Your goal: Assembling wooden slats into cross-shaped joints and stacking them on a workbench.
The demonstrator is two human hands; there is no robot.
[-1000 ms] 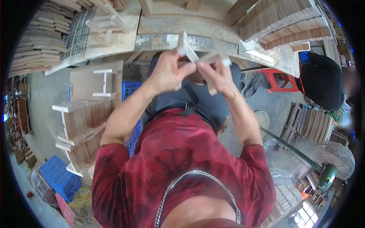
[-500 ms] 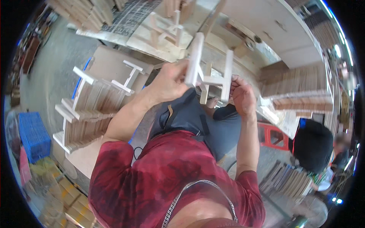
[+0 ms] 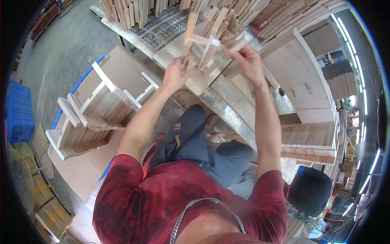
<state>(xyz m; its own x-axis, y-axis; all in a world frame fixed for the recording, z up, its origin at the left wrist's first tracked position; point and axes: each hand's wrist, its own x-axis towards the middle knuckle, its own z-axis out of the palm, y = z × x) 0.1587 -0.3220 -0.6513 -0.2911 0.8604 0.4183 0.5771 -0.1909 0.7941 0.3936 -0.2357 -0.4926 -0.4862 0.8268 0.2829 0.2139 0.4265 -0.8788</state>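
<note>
Ahead of me, both of my arms reach out over the workbench [image 3: 195,83]. Between the hands is a pale wooden frame [image 3: 209,53] of uprights and a crossbar, partly smeared by motion. My left hand [image 3: 175,75] has its fingers curled at the frame's near left lower part. At the right side, my right hand [image 3: 248,65] pinches a light wooden bar that looks part of the same frame. Blur and overlapping pieces hide where this frame ends and the wood behind it begins.
Many upright wood strips [image 3: 134,12] crowd the bench's far side. To the left, stacked wooden frames [image 3: 109,103] lie on a brown board [image 3: 122,61]; a blue crate [image 3: 20,112] is beyond. Stacked boards [image 3: 308,136] and a black-covered round object [image 3: 309,191] are on the right.
Both hands have moved forward and up from in front of my lap to over the bench, carrying the wooden frame. My view has turned, showing more of the wood strips.
</note>
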